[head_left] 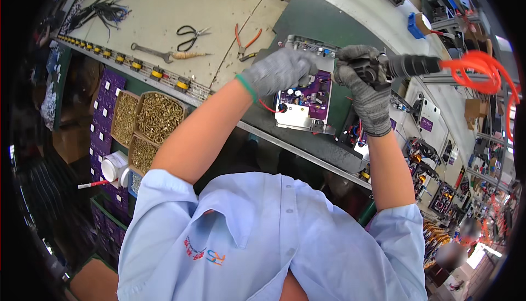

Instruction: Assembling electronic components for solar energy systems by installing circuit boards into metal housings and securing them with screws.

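Observation:
In my right hand [364,84], gloved in grey, is a black air screwdriver [413,66] lying nearly sideways, its rear end joined to a red coiled hose [482,73]. The fingers wrap around its front part. My left hand [282,73], also gloved, is over the upper left of an open metal-cased unit [293,117] with a purple circuit board [315,101]. Its fingers are bent and drawn together toward the tool's front end; what they hold, if anything, is hidden. A red wire loops from the unit's left side.
Scissors [190,38], orange-handled pliers [245,42] and a wrench [152,52] lie across the bench, beyond a roller rail [156,74]. Boxes of brass fasteners [159,117] and a white tub [113,166] are at left. More open units [422,155] stand at right.

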`<action>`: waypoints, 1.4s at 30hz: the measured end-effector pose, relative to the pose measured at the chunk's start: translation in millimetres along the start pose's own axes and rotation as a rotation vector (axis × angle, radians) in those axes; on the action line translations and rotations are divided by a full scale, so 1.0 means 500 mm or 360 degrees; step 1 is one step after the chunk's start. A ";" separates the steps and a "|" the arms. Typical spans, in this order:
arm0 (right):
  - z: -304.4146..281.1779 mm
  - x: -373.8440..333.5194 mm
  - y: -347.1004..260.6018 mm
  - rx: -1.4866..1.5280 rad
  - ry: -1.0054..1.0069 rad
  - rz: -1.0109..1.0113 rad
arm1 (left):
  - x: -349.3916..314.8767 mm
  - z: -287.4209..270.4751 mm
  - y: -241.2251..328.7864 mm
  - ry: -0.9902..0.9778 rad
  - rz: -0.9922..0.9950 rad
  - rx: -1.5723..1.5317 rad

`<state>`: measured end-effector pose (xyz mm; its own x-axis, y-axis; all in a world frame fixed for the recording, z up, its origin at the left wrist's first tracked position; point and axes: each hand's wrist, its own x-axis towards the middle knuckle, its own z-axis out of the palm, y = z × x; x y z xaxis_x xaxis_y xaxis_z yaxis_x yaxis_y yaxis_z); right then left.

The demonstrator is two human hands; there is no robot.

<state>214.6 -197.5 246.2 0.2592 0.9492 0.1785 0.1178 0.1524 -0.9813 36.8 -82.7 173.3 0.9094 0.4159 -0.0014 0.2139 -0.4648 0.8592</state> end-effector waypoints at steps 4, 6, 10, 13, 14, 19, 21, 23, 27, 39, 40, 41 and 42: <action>-0.019 -0.008 -0.060 0.0373 0.0263 -0.0248 | -0.088 0.019 0.054 -0.0029 -0.0537 -0.0986; -0.038 -0.039 -0.101 0.0479 0.0232 -0.0169 | -0.094 0.033 0.066 0.0020 -0.0793 -0.1256; -0.044 -0.097 -0.130 0.0686 0.0323 -0.0151 | -0.101 0.051 0.042 0.0092 -0.0970 -0.1830; -0.039 -0.110 -0.112 0.0861 0.0470 -0.0155 | -0.098 0.074 0.007 0.0039 -0.0696 -0.2191; -0.038 -0.109 -0.105 0.0847 0.0506 -0.0196 | -0.096 0.077 -0.004 0.0002 -0.0655 -0.2209; -0.031 -0.099 -0.085 0.1061 0.0501 -0.0198 | -0.093 0.085 -0.021 0.0149 -0.0687 -0.2364; -0.022 -0.093 -0.078 0.1114 0.0517 -0.0218 | -0.093 0.079 -0.017 0.0117 -0.0704 -0.2491; -0.015 -0.091 -0.075 0.1178 0.0538 -0.0230 | -0.094 0.079 -0.010 0.0122 -0.0768 -0.2361; -0.009 -0.092 -0.075 0.0954 0.0541 -0.0171 | -0.086 0.082 0.004 0.0099 -0.0770 -0.2394; -0.050 -0.107 -0.085 0.1132 0.0437 -0.0200 | -0.026 0.095 0.068 0.0200 -0.1283 -0.1977; -0.053 -0.108 -0.078 0.1037 0.0548 -0.0190 | -0.024 0.091 0.064 0.0109 -0.1333 -0.1922; -0.055 -0.106 -0.068 0.0944 0.0657 -0.0181 | -0.030 0.085 0.059 0.0131 -0.1362 -0.1907; -0.058 -0.105 -0.059 0.0945 0.0653 -0.0180 | -0.041 0.075 0.051 0.0123 -0.1315 -0.1919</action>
<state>225.2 -259.8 267.7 0.6282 0.7570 0.1797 -0.3444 0.4776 -0.8083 37.0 -132.4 176.0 0.6495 0.2919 -0.7021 0.1970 0.8273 0.5261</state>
